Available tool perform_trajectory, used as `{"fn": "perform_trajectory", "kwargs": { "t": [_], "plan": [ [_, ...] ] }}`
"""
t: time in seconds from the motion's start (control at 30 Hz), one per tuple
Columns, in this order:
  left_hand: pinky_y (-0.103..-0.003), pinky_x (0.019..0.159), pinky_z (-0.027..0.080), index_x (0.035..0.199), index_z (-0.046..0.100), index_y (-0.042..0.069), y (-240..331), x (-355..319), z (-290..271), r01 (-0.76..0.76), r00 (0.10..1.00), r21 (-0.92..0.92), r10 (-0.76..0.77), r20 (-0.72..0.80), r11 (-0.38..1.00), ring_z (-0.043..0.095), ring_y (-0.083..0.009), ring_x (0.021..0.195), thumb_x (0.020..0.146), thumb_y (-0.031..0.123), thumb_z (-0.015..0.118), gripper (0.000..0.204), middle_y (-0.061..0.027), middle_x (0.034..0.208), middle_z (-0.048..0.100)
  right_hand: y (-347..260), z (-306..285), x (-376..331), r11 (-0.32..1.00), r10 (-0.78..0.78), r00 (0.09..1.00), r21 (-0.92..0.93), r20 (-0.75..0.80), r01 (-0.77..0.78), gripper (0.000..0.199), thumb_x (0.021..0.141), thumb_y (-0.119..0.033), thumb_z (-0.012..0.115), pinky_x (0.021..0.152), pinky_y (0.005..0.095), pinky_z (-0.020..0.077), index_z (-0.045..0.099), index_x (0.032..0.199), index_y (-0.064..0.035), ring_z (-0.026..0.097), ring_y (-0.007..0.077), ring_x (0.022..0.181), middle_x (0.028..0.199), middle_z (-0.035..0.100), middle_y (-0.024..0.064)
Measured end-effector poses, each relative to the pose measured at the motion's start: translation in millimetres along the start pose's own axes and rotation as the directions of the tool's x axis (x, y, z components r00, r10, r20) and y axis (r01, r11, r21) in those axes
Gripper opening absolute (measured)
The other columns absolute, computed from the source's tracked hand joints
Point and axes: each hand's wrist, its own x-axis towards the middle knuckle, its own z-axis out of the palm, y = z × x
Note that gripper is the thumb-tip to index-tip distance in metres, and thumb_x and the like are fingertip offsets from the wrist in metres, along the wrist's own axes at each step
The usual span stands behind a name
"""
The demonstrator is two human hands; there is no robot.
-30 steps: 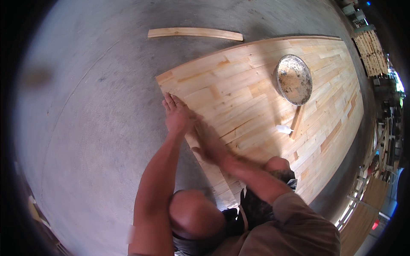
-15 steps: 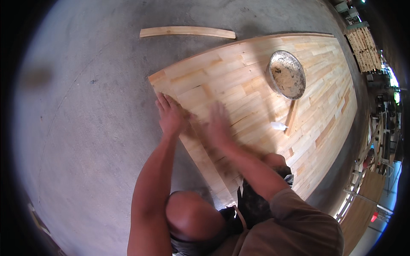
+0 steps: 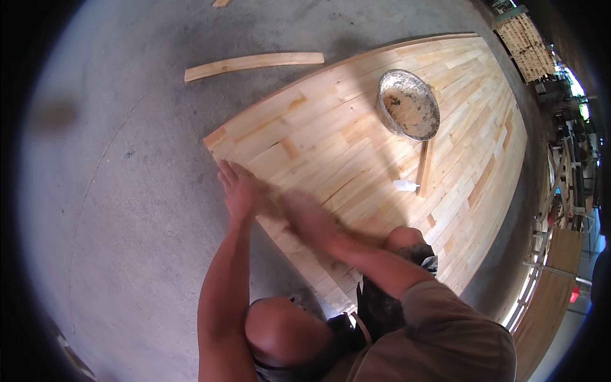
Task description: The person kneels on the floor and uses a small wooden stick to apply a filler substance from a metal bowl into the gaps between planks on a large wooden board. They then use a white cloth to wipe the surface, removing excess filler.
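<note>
A person's left hand [image 3: 240, 194] rests, fingers extended, along the edge of a pieced wooden panel [image 3: 337, 137] laid out over a grey floor [image 3: 140, 216]. The blurred right hand [image 3: 309, 218] is just beside it, its grip impossible to tell. Farther right on the panel are a speckled bowl [image 3: 399, 79] of tan powder [image 3: 406, 114], a wooden stick [image 3: 424, 170] and a white bottle [image 3: 404, 185].

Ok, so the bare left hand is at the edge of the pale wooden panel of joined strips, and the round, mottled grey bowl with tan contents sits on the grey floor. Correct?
Not the floor: the round, mottled grey bowl sits on the pale wooden panel, as the head view shows. The bare left hand is at the panel's edge, as you said.
</note>
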Motion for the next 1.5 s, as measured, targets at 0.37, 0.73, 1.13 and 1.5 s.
{"fn": "perform_trajectory", "kwargs": {
  "t": [0.37, 0.73, 1.13, 1.5],
  "plan": [
    [-0.056, 0.137, 0.033, 0.173, 0.007, -0.017, 13.9, -5.0, -22.8, 0.021, 0.997, -0.018, -0.019, 0.081, 1.000, 0.012, -0.0596, 0.170, 0.088, 0.050, 0.095, 0.139, -0.0398, 0.184, -0.001, -22.0, 82.4, -82.6, 0.883, -0.442, 0.894, 0.212, 0.073, 0.419, 0.073, 0.107, -0.046, 0.075, 0.130, 0.0554, 0.0402, 0.058, 0.157, 0.0034, 0.054, 0.0447, 0.154, 0.160, 0.061, 0.0274],
    [-0.054, 0.136, 0.034, 0.174, 0.007, -0.016, 18.8, 2.2, -18.8, 0.083, 0.993, 0.009, -0.084, 0.086, 0.996, 0.013, -0.0587, 0.171, 0.082, 0.043, 0.097, 0.141, -0.0396, 0.185, -0.001, 252.3, -77.5, -180.5, 0.493, 0.863, 0.449, 0.571, -0.229, -0.657, 0.109, 0.091, -0.025, 0.096, 0.095, 0.0424, 0.0610, 0.031, 0.173, 0.0059, 0.074, 0.0328, 0.112, 0.155, 0.060, 0.0248],
    [-0.054, 0.137, 0.033, 0.174, 0.008, -0.016, 25.2, -2.1, -25.4, 0.090, 0.992, 0.019, -0.092, 0.091, 0.996, 0.013, -0.0587, 0.171, 0.083, 0.043, 0.099, 0.142, -0.0399, 0.184, -0.002, 89.3, -4.4, -61.4, 0.764, 0.379, 0.924, 0.545, 0.052, -0.345, 0.040, 0.104, -0.031, 0.084, 0.083, 0.0416, 0.0603, 0.071, 0.126, 0.0003, 0.074, 0.0224, 0.093, 0.108, 0.078, 0.0132],
    [-0.054, 0.137, 0.033, 0.172, 0.006, -0.018, 24.2, -0.4, -24.5, 0.087, 0.989, 0.032, -0.091, 0.115, 0.996, 0.016, -0.0612, 0.169, 0.083, 0.048, 0.099, 0.145, -0.0417, 0.183, 0.000, -0.8, 17.0, -21.2, 0.893, 0.253, 0.966, 0.373, 0.052, -0.254, 0.048, 0.107, -0.047, 0.073, 0.075, 0.0558, 0.0559, 0.073, 0.103, 0.0005, 0.075, 0.0488, 0.087, 0.090, 0.076, 0.0262]
  ]
}}
